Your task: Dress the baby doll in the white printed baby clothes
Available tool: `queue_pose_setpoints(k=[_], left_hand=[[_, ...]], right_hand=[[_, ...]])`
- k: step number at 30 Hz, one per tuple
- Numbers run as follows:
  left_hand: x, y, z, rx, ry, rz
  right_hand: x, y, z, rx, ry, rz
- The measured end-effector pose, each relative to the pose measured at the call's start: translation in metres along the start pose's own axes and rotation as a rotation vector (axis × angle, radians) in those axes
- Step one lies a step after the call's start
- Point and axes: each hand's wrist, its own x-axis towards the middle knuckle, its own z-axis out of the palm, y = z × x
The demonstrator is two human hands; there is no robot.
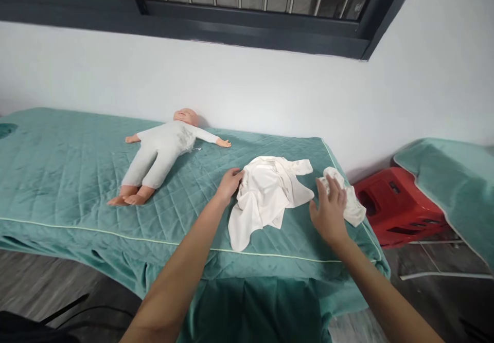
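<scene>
A crumpled white baby garment point(266, 194) with a sleeve or cuff sticking out lies on the green quilted bed cover point(69, 178). At its left edge, my left hand point(230, 182) has its fingers closed on the fabric. My right hand point(330, 206) is open, fingers apart, over the near side of a smaller bunched white cloth point(354, 206) with a faint print. Part of that cloth is hidden behind the fingers. To the left, a baby doll point(164, 150) in a pale bodysuit lies on its back, arms spread and feet toward me.
A white wall point(154, 80) and a dark-framed barred window point(250, 29) rise behind the bed. Beyond the bed's right end is a red plastic stool point(401, 209), beside another green-covered surface point(459, 173). The bed's near edge has pale piping.
</scene>
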Motion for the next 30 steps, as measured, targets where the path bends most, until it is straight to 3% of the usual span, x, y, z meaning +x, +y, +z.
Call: queue_pose_setpoints(k=[4,6,9,11,14,17,19,21,25,28,30], left_hand=[[0.009,0.013,0.015,-0.091,-0.293,-0.176],[0.008,0.02,0.018,-0.158,-0.37,-0.146],[-0.002,0.038,0.014,-0.144,-0.452,0.057],[-0.015,0.06,0.008,-0.012,-0.514,0.218],[-0.037,0.1,-0.005,0.282,-0.545,0.485],[-0.055,0.137,-0.022,0.545,-0.558,0.674],[-0.063,0.153,-0.033,0.748,-0.509,0.773],[-0.068,0.161,-0.042,0.937,-0.365,0.882],[-0.08,0.168,-0.049,1.165,-0.034,1.084],[-0.094,0.173,-0.048,1.174,0.023,1.188],[-0.104,0.176,-0.047,1.168,-0.01,1.226]], right_hand=[[0.049,-0.043,0.027,0.301,-0.067,-0.094],[0.084,-0.062,0.044,0.398,-0.132,-0.149],[0.136,-0.088,0.055,0.513,-0.227,-0.293],[0.163,-0.104,0.05,0.581,-0.326,-0.407],[0.192,-0.122,0.025,0.561,-0.507,-0.566],[0.208,-0.126,-0.009,0.474,-0.514,-0.556],[0.212,-0.121,-0.031,0.41,-0.488,-0.502],[0.211,-0.113,-0.053,0.372,-0.514,-0.466],[0.197,-0.101,-0.096,0.458,-0.716,-0.368],[0.184,-0.099,-0.118,0.573,-0.761,-0.315],[0.177,-0.1,-0.127,0.559,-0.658,-0.29]])
